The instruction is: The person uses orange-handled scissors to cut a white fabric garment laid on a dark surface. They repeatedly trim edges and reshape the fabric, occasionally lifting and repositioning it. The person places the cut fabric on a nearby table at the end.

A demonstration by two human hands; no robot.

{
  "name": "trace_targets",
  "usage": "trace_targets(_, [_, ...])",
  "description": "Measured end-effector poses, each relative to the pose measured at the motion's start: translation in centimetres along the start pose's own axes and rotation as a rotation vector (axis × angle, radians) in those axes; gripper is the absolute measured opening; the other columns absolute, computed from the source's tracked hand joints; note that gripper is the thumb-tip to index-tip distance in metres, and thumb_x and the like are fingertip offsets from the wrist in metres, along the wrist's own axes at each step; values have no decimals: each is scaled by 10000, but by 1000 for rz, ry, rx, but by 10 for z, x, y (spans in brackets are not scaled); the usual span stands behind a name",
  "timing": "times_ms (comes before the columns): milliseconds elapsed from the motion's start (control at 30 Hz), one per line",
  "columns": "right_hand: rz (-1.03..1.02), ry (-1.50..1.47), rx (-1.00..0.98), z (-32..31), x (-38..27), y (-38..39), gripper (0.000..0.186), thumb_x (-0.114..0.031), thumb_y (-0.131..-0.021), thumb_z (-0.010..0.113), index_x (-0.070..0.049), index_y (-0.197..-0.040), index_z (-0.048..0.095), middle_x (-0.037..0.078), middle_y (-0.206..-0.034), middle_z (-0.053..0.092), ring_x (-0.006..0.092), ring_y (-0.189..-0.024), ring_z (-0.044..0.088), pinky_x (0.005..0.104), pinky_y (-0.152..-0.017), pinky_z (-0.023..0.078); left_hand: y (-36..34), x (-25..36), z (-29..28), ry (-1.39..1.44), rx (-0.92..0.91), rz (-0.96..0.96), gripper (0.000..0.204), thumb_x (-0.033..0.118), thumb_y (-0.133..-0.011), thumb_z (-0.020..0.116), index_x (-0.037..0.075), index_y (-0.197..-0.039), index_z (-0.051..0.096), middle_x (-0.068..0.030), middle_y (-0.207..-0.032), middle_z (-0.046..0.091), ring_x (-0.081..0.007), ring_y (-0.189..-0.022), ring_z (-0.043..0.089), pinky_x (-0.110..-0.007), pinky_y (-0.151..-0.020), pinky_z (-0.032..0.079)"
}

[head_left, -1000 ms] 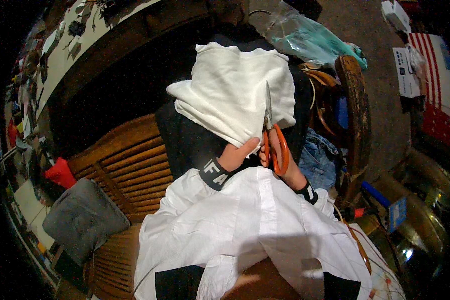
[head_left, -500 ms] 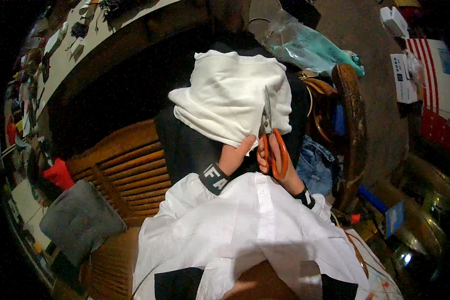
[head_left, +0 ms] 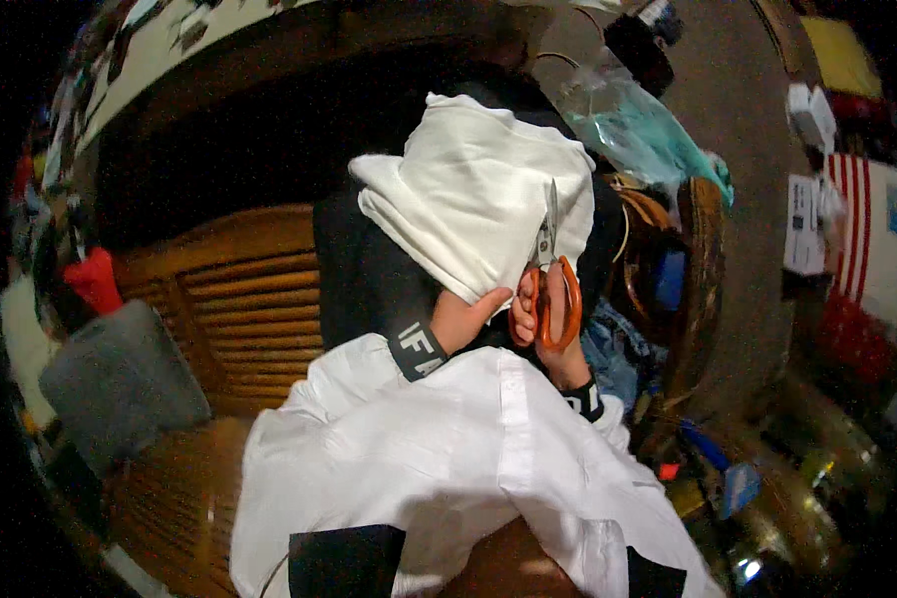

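A white cloth (head_left: 478, 179) lies spread and rumpled over my dark-clothed lap. My left hand (head_left: 465, 317) is closed on the cloth's near edge, thumb on top, and the fingers beneath are partly hidden. Just to its right, my right hand (head_left: 548, 314) grips a pair of scissors (head_left: 572, 304) with orange handles. Their metal blades point away from me over the right part of the cloth and look nearly closed. Whether any cloth lies between the blades I cannot tell.
A slatted wooden bench (head_left: 259, 309) with a grey cushion (head_left: 125, 379) and a red item (head_left: 93, 281) is on my left. At right stand a wooden armrest (head_left: 706, 239), blue denim (head_left: 618, 349) and a clear and green plastic bag (head_left: 633, 125). White boxes (head_left: 805, 224) lie farther right.
The view has shifted and tilted slightly. My hands still hold the cloth and the scissors near each other. The blades look closer together, and the cloth's far edge has shifted a little.
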State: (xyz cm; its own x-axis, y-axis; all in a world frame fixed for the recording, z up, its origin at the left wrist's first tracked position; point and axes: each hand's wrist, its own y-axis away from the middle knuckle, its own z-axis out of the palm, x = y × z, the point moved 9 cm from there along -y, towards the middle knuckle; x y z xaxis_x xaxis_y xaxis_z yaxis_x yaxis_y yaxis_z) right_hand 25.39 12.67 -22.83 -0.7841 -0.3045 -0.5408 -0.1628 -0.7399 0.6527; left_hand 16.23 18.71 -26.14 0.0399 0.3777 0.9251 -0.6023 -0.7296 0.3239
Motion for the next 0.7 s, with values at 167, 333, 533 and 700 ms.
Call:
trace_targets(167, [-54,5,-19,-3,2,-7,347,-419,-946,401,-87,-866,463,13,-651,470,125,-479,461,249,-365,348,1,-16,-8,-167,11,-73,377,192,-769,694,-39,-1046,584,-196,-967,629,-285,-895,613,-346,-788,473])
trace_targets(333, [-20,91,129,-15,-1,-20,347,-414,-952,390,-88,-852,452,10,-675,469,127,-492,474,250,-371,360,1,2,-14,-254,68,36,410,259,-756,707,-32,-1023,598,-237,-915,622,-363,-833,618,-388,-722,488])
trace_targets(533, [-31,89,123,-9,-4,-23,334,-417,-956,381,-114,-824,427,-11,-649,402,90,-462,398,225,-371,309,-5,22,-9,-177,-107,132,437,175,-777,684,-38,-1129,536,-198,-1043,606,-315,-962,592,-364,-832,459])
trace_targets(700, [-100,279,295,-10,-12,-17,464,-525,-927,360,-90,-922,522,-16,-669,468,82,-502,429,224,-436,346,-3,3,5,-20,-272,42,305,87,-824,615,-24,-1101,555,-137,-1023,627,-240,-930,611,-321,-819,469])
